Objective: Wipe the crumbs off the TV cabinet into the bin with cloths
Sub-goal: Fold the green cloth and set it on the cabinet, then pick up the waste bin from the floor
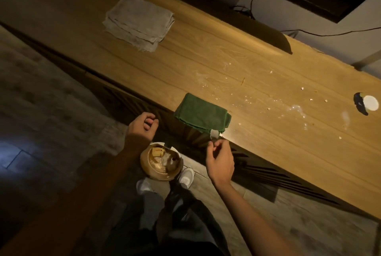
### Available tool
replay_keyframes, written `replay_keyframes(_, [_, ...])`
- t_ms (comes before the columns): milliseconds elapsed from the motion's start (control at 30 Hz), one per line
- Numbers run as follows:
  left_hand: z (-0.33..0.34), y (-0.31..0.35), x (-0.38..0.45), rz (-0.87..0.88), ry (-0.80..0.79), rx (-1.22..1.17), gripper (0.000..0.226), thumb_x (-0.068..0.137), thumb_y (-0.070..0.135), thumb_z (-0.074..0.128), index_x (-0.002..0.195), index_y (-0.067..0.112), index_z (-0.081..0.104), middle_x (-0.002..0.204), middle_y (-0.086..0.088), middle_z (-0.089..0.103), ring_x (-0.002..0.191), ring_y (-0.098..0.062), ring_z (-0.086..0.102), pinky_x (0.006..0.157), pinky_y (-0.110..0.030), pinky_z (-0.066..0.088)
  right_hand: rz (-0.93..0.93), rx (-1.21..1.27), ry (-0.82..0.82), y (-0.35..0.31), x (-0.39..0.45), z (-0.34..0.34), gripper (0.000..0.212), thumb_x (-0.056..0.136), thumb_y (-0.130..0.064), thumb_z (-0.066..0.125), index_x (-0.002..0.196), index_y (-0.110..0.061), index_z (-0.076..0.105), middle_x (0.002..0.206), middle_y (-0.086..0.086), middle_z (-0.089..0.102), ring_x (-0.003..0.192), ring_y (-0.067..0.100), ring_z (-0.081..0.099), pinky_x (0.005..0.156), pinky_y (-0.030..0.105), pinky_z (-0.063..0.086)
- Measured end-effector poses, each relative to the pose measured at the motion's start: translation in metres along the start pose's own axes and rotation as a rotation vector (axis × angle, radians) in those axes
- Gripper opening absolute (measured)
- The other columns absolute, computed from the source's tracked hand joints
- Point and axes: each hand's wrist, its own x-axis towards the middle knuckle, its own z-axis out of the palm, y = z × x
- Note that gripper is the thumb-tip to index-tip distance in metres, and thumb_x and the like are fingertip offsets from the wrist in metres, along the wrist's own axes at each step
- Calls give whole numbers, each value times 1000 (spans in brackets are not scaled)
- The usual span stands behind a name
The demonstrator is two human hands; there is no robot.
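Green, folded and overhanging the front edge of the TV cabinet [206, 57], the green cloth [203, 116] lies untouched; neither hand holds anything. Left hand [142, 124] hangs just beside it with fingers loosely curled, right hand [219, 159] just below its hanging corner, likewise relaxed. Crumbs [268, 99] scatter beyond the cloth, and the bin [161, 163] sits on the floor below it. Best, I judge, to grip the cloth flat and sweep the crumbs toward that edge above the bin.
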Motion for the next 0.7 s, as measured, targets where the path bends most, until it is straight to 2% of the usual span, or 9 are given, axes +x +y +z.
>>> replay_keyframes(100, [-9, -26, -16, -185, -104, 3, 39, 96, 22, 65, 133, 11, 60, 128, -18, 64, 115, -34, 62, 98, -49, 51, -2, -141, -157, 8, -12, 24, 24, 100, -49, 54, 109, -26, 54, 107, -4, 63, 94, 21, 65, 70, 32, 43])
replay_keyframes(200, [-18, -54, -33, -231, -201, 78, 55, 99, 24, 61, 149, 9, 46, 148, -22, 51, 134, -38, 49, 110, -44, 40, -16, -255, -328, 15, -18, 50, 43, 100, -52, 54, 132, -24, 55, 135, 0, 58, 118, 24, 61, 85, 37, 52])
replay_keyframes(333, [-21, -100, -54, -285, -226, 143, 59, 101, 35, 57, 155, 18, 38, 148, -20, 52, 132, -36, 51, 101, -38, 39, -51, -314, -434, 30, -23, 86, 52, 99, -49, 55, 145, -23, 50, 152, 2, 50, 138, 25, 48, 103, 42, 49])
replay_keyframes(433, [-8, -144, -63, -327, -211, 89, 60, 100, 29, 59, 155, 14, 38, 151, -20, 48, 137, -37, 46, 108, -39, 35, -38, -344, -497, 46, -24, 113, 57, 100, -48, 56, 150, -23, 46, 160, 2, 42, 146, 25, 41, 113, 43, 43])
replay_keyframes(533, [14, -188, -74, -497, -174, -22, 56, 99, 32, 59, 149, 12, 44, 149, -21, 49, 136, -38, 47, 115, -49, 35, -5, -350, -519, 66, -25, 140, 58, 101, -46, 57, 152, -22, 44, 163, 4, 39, 147, 27, 39, 116, 43, 38])
replay_keyframes(633, [41, -229, -81, -630, -36, -234, 56, 94, 25, 66, 140, -3, 50, 132, -25, 56, 125, -37, 54, 106, -38, 39, 31, -363, -551, 90, -21, 166, 58, 102, -42, 57, 154, -19, 42, 163, 7, 38, 148, 29, 39, 118, 43, 35])
replay_keyframes(700, [59, -257, -81, -737, -39, -287, 55, 96, 28, 66, 140, -1, 52, 141, -25, 53, 132, -40, 50, 109, -39, 38, 65, -356, -568, 108, -14, 183, 58, 102, -38, 58, 154, -17, 42, 162, 9, 40, 147, 30, 41, 118, 42, 36])
